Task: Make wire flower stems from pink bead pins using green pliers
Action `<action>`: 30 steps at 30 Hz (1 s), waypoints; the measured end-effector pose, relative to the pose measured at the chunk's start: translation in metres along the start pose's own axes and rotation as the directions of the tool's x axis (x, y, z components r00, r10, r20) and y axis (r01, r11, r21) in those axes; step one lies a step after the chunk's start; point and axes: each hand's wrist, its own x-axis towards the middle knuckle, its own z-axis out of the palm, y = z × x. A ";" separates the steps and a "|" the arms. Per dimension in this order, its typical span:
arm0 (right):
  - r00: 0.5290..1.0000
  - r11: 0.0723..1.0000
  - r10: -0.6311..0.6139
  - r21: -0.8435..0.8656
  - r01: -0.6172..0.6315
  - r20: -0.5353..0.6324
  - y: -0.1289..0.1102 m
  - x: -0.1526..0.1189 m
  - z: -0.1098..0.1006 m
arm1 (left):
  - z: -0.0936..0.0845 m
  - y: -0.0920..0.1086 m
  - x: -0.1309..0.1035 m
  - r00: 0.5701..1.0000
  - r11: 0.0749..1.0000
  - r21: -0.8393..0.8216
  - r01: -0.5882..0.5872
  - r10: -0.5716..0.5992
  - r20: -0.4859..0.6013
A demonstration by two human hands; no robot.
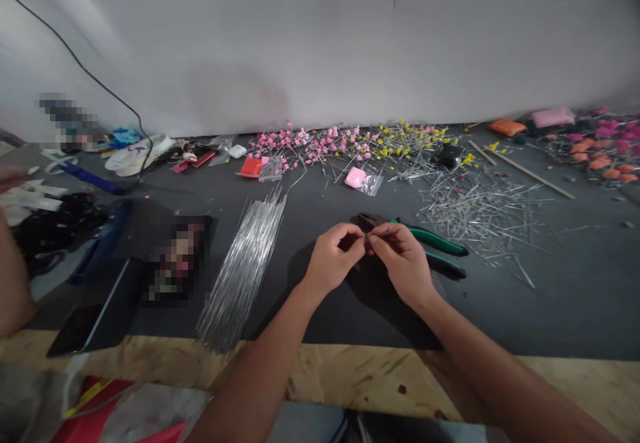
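Observation:
My left hand (336,254) and my right hand (403,260) meet at the fingertips over the dark tabletop, both pinched around something too small to make out. Just behind and right of them lie green-handled pliers (435,238), partly hidden by my right hand. To the left of my hands rests a long bundle of silvery wires (245,263). A loose heap of short wire pieces (475,213) is spread to the right, beyond the pliers.
Pink flower-tipped wires (310,144) and yellow ones (410,138) line the back. A pink packet (356,177) and a red packet (251,167) lie before them. A phone (75,330) sits front left, near another person's arm (13,283). Wooden sticks (535,175) lie back right.

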 end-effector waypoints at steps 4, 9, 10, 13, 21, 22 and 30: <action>0.998 0.990 -0.056 -0.127 0.055 -0.001 0.000 -0.002 0.000 | 0.000 0.001 0.000 1.000 0.998 0.055 -0.006 0.007 -0.019; 0.993 0.970 -0.105 -0.215 0.114 0.052 -0.003 -0.003 0.000 | 0.000 0.002 -0.001 1.000 0.996 0.087 -0.012 0.011 0.003; 0.992 0.968 -0.114 -0.217 0.125 0.061 -0.003 -0.003 0.000 | 0.000 0.002 -0.001 1.000 0.996 0.092 -0.011 0.010 0.008; 0.987 0.965 -0.135 -0.214 0.150 0.082 -0.002 -0.002 -0.001 | 0.000 0.002 -0.001 1.000 0.994 0.112 -0.012 0.010 0.021; 0.978 0.960 -0.162 -0.211 0.187 0.129 0.001 -0.002 -0.002 | 0.001 0.003 -0.001 0.997 0.987 0.152 -0.049 0.038 0.072; 0.977 0.959 -0.169 -0.208 0.194 0.131 0.001 -0.002 -0.002 | 0.001 0.003 -0.001 0.997 0.988 0.148 -0.043 0.033 0.073; 0.971 0.954 -0.183 -0.210 0.212 0.151 0.002 -0.002 -0.002 | -0.001 0.002 0.000 0.997 0.991 0.137 0.010 -0.021 0.081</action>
